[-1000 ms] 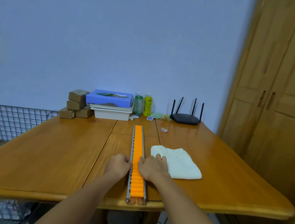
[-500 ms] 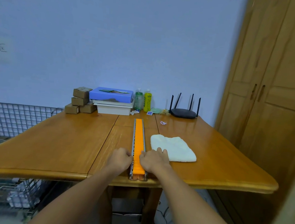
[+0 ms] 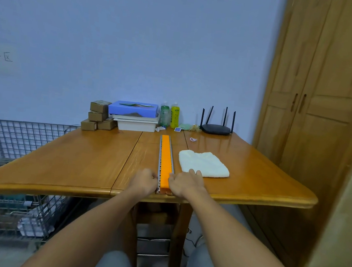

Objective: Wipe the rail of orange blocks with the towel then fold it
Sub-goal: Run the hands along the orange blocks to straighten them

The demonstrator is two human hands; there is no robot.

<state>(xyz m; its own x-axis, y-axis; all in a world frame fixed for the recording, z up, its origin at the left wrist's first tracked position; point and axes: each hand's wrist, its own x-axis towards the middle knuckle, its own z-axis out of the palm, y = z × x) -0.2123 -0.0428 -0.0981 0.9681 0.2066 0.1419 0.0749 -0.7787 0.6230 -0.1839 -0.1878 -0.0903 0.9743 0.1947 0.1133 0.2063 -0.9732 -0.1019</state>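
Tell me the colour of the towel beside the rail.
The towel is plain off-white, with no pattern; the head view, the only one, shows it.

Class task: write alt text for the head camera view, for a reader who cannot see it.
A left hand and right hand rest against either side of a rail of orange blocks, at its near end, on a wooden table. A folded white towel lies beside it, to the right.
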